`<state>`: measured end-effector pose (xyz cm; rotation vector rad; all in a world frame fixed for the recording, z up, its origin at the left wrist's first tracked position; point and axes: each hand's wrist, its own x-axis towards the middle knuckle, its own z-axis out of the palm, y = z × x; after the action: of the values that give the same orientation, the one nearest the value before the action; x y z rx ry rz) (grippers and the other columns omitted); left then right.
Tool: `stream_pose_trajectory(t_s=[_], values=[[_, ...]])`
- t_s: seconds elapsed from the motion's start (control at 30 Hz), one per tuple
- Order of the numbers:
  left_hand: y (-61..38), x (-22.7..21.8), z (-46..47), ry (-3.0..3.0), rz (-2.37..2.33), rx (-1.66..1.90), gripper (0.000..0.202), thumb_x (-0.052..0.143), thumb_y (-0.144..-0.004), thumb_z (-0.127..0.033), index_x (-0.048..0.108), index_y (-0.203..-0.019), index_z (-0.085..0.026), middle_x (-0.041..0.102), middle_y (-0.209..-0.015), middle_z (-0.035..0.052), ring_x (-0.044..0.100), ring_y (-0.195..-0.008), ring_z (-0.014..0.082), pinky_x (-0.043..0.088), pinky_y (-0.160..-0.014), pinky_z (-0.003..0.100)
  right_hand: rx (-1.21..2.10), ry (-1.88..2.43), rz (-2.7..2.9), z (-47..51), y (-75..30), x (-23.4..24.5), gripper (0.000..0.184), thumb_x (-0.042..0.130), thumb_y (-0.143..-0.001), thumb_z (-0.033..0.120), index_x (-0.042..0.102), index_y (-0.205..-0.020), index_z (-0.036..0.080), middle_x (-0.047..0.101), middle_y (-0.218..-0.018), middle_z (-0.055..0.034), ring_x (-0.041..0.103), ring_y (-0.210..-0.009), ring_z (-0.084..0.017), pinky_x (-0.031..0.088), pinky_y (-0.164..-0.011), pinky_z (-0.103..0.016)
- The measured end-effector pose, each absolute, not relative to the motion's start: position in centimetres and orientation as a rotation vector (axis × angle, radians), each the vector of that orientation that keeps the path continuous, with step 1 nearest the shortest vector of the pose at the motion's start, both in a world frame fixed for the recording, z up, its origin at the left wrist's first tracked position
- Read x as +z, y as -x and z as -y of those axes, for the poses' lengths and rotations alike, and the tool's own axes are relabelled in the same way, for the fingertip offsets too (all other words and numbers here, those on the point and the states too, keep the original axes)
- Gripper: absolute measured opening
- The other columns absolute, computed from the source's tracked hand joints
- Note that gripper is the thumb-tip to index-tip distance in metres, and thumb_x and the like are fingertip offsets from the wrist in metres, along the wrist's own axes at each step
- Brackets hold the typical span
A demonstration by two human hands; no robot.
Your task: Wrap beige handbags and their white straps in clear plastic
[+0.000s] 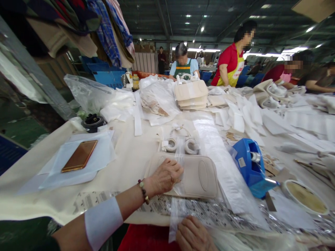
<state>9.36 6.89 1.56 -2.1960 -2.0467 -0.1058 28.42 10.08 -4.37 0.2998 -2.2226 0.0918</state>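
Observation:
My left hand (163, 177) rests with curled fingers on a beige padded piece (199, 176) lying on the table, pinching the edge of a clear plastic bag (180, 195) over it. Low at the table's front edge, my right hand (193, 235) grips the bag's lower end. Two coils of white cord (180, 143) lie just beyond the beige piece. A bead bracelet and a white sleeve cuff are on my left arm.
A blue tape dispenser (251, 167) and a tape roll (305, 197) sit to the right. A gold phone (80, 156) lies on white sheets at left. Stacked beige pieces (191, 94), plastic bags and white strips cover the table's far side, where several people work.

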Motion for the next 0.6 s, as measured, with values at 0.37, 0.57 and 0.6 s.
stream_pose_trajectory(t_s=[0.37,0.57,0.6], values=[[-9.4,-0.3,-5.5,2.181,2.044,-0.225,0.049,0.055,-0.087,-0.041,0.048,-0.125,-0.011,0.043,-0.138,0.0162,0.035,-0.131,0.0287,0.025,-0.107,0.046,0.038,-0.301,2.242,-10.4,-28.6,-4.2,0.037,0.035,-0.090,0.002,0.056,-0.063,0.017,0.054,-0.053,0.0004,0.048,-0.053,-0.011,0.046,-0.069,-0.026],[-9.7,0.8,-5.5,2.228,2.222,-0.175,0.056,0.055,-0.086,-0.046,0.046,-0.129,-0.010,0.040,-0.141,0.0178,0.033,-0.133,0.0311,0.024,-0.106,0.056,0.019,-0.401,2.334,-10.4,-28.7,-4.9,0.030,0.047,-0.089,0.007,0.056,-0.062,0.018,0.055,-0.055,0.0000,0.043,-0.051,-0.011,0.044,-0.065,-0.027],[-9.7,0.8,-5.6,2.230,2.240,-0.172,0.057,0.056,-0.086,-0.045,0.045,-0.129,-0.010,0.039,-0.142,0.0177,0.032,-0.133,0.0309,0.024,-0.106,0.056,0.030,-0.407,2.332,-10.4,-28.6,-4.6,0.031,0.046,-0.089,0.006,0.056,-0.062,0.018,0.054,-0.054,0.0001,0.043,-0.051,-0.011,0.044,-0.065,-0.027]])
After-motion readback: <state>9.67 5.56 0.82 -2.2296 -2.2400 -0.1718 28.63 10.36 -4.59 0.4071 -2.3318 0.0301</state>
